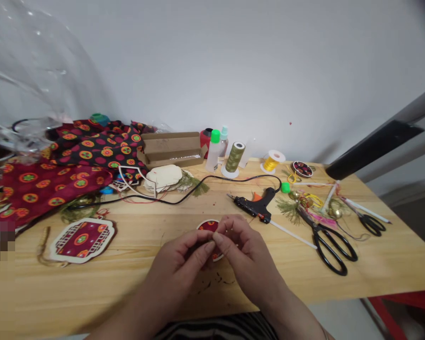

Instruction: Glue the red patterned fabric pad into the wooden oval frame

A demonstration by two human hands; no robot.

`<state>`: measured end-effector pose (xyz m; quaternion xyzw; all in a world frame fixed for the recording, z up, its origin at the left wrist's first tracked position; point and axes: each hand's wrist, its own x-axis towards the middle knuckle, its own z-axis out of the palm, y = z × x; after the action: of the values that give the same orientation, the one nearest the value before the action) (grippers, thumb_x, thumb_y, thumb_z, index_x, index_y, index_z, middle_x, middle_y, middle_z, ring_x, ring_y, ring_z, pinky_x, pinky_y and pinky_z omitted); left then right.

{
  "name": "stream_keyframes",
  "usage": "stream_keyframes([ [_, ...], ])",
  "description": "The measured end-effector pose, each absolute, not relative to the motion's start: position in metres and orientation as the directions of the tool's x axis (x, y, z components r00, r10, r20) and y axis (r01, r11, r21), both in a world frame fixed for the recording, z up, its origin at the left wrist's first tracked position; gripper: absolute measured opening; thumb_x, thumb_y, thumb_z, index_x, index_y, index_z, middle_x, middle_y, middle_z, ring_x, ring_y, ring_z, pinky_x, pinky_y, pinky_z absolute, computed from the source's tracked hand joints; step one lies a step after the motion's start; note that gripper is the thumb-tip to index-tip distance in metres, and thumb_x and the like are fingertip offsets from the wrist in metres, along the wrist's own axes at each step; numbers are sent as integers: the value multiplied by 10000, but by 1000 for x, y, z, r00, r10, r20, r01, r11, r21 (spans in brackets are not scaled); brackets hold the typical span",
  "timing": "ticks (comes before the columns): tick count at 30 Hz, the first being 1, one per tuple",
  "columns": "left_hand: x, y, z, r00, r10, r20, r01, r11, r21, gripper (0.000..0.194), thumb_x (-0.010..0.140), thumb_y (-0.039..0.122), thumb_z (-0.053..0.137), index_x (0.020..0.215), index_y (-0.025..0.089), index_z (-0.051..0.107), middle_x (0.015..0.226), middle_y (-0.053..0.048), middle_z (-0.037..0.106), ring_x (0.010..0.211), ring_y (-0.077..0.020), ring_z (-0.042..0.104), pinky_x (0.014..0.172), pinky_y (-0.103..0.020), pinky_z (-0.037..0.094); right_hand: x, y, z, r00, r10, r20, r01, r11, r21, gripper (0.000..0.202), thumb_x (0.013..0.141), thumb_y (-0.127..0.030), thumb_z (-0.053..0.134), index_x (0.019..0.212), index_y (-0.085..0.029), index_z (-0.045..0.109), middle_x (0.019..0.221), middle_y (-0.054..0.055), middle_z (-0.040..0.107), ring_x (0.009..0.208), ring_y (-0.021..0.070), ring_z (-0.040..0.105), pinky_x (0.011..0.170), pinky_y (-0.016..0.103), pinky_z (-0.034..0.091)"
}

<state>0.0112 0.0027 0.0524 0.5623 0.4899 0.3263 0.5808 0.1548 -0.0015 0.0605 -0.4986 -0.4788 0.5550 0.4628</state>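
My left hand (187, 257) and my right hand (242, 252) meet at the middle of the wooden table (134, 288), thumbs and forefingers pinched together tip to tip. Whatever lies between the fingertips is too small or too hidden to name. Behind and beneath the fingers is a round ornament (208, 224) with a maroon patterned face and pale rim, mostly covered by my hands. A black glue gun (257, 207) lies just beyond my right hand, a white glue stick (293, 234) reaching out from it. Dark scraps (217, 279) lie near my wrists.
At left sits a larger maroon ornament (80, 240) below a heap of patterned fabric (102, 146). A cardboard box (173, 148), bottles (214, 153) and thread spools (235, 159) line the wall. Black-handled scissors (334, 248) lie at right. The glue gun's black cord (194, 189) crosses the table.
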Motion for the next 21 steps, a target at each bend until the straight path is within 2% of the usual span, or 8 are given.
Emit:
stream_keyframes([
  [3,12,2,50,304,906,-295,79,284,955,223,816,363,578,874,198,718,624,22,601,566,-117,497,523,-202,389,153,-1,62,-102,970,-221,-157,-235,-959,156,763,-295,631,710,-183,536,725,-27,519,572,75,480,512,172,417],
  [6,12,1,48,306,902,-304,27,311,950,211,810,356,593,842,195,726,698,4,641,661,-132,538,583,-207,408,153,-1,62,-154,938,-311,-303,-344,-889,220,735,-332,678,722,-176,524,637,-46,534,516,53,454,452,144,347],
  [9,12,1,49,302,905,-299,0,314,949,183,792,332,615,801,190,731,701,0,657,665,-137,550,600,-215,419,153,0,61,-174,913,-368,-391,-407,-825,269,711,-360,714,740,-173,523,559,-63,526,486,53,467,426,138,313],
  [17,13,0,40,371,870,-325,-168,407,898,162,818,320,606,798,197,710,736,2,648,758,-147,583,736,-247,448,156,3,60,-168,913,-372,-388,-408,-826,297,723,-398,710,738,-173,516,464,-80,479,447,57,465,406,136,272],
  [21,14,2,39,367,867,-336,-177,420,890,159,801,329,626,832,202,719,728,4,638,735,-140,571,706,-231,444,157,3,58,-163,920,-357,-358,-392,-848,279,741,-387,692,734,-168,519,469,-67,494,426,50,439,395,136,245],
])
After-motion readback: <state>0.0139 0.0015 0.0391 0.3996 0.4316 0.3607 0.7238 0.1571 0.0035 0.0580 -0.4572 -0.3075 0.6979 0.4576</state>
